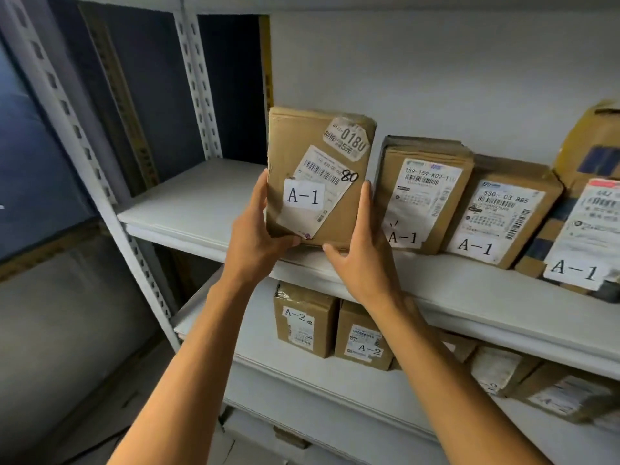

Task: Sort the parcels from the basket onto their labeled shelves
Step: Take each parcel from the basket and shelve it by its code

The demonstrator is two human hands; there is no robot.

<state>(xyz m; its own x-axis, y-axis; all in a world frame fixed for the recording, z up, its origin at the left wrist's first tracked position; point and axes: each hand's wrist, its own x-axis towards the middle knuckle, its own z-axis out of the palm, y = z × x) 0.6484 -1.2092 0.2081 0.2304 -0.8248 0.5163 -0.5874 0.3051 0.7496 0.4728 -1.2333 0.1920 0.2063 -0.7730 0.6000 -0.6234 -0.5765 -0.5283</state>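
Because its label read A-1, you stood the parcel (318, 176) upright on the upper shelf (188, 203), left of the other A-1 boxes (426, 196). Your left hand (258, 229) and right hand (362, 250) clasped its sides, thumbs beneath, steadying it.

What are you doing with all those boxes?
A person is sorting parcels onto shelves. Both hands hold one brown parcel marked A-1 upright at the upper shelf: the left hand grips its left edge, the right hand its right edge and bottom corner. It goes at the left end of a row of other A-1 parcels. The shelf below holds parcels marked A-2.
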